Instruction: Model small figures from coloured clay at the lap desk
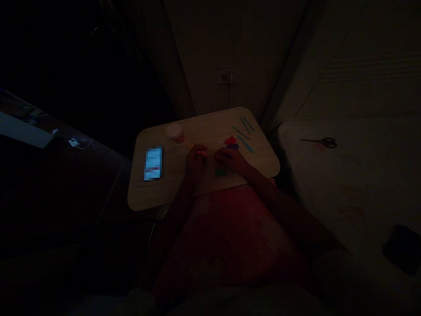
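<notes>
In the dim light my left hand (194, 160) is closed on a pink lump (201, 154) that looks like modelling clay, over the middle of a small wooden-topped table (179, 184). To its right, my right hand (230, 159) has its fingers bent together and pointing towards the left one; what they hold, if anything, is hidden. Just beyond the right hand lie a red lump (230, 140) and a dark blue lump (233, 146), side by side. Below that hand is a green piece (221, 172), flat on the tabletop.
Several blue-green modelling tools (246, 144) lie at the table's far right. A pale tub (174, 132) stands at the back left, and a lit phone (153, 163) lies at the left. Scissors (325, 142) rest on a pale surface (329, 188) to the right.
</notes>
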A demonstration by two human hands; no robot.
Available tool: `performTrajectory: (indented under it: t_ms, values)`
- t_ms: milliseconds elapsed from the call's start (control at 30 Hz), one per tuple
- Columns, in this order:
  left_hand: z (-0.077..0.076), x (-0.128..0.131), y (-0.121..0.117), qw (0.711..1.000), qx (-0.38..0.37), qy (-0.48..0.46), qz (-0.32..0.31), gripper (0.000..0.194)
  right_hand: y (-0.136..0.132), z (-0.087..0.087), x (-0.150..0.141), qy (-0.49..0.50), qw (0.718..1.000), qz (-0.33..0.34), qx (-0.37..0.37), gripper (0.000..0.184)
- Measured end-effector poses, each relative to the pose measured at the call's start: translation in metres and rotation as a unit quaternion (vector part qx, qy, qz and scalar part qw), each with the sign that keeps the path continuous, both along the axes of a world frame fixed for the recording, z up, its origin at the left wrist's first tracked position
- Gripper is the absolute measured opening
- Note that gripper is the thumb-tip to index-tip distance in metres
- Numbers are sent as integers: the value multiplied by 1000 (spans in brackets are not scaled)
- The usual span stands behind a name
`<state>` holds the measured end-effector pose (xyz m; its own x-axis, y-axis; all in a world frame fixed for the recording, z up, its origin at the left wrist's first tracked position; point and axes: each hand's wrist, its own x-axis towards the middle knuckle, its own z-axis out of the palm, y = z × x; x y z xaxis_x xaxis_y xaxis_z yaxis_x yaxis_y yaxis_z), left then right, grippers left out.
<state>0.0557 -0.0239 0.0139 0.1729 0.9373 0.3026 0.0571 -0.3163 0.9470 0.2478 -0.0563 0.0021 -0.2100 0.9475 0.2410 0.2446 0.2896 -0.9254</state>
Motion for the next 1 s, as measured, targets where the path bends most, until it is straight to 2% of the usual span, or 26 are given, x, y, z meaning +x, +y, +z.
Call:
performTrajectory:
  t_ms: [100,333,500,700,800,1000]
  values:
    - [-1,1,-1,1000,-27,-10,-6,21,-1,1,0,-4,1000,-1,-2,30]
    - [4,-1,-2,998,29,46,-14,20,-1,0,0,-9,1000,-5,-10,31]
    - [0,-1,-1,1000,14,18,-21,23,0,1,0,-13,1000,-3,6,32]
    - [-3,1,-2,999,-40,11,-2,7,0,1,0,-6,1000,-7,1,35]
    - [-5,0,-1,999,-36,25,-13,10,0,1,0,-9,1000,-5,-2,34]
    - [-5,-1,-1,995,44,74,-52,32,-3,3,-2,40,999,-20,-17,37]
